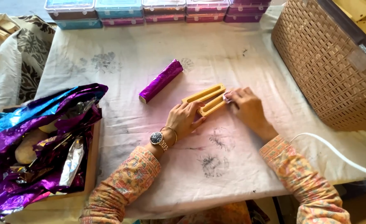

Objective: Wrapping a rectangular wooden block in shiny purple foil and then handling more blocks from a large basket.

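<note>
A yellow wooden piece (205, 98) with two long slots lies on the white stained cloth (232, 62). My left hand (185, 119), with a watch and bangle at the wrist, presses down on its near end. My right hand (246, 108) holds a small pale scrap (227, 98) pinched against the far right end of the piece. A long block wrapped in shiny purple foil (161, 80) lies a little to the upper left of the wooden piece, apart from both hands.
A tan woven basket (328, 70) stands at the right. Several coloured plastic boxes (149, 12) line the far edge. A wooden tray (92, 161) heaped with purple and blue foil (37, 132) sits at the left. A white cable (336, 151) runs along the right front.
</note>
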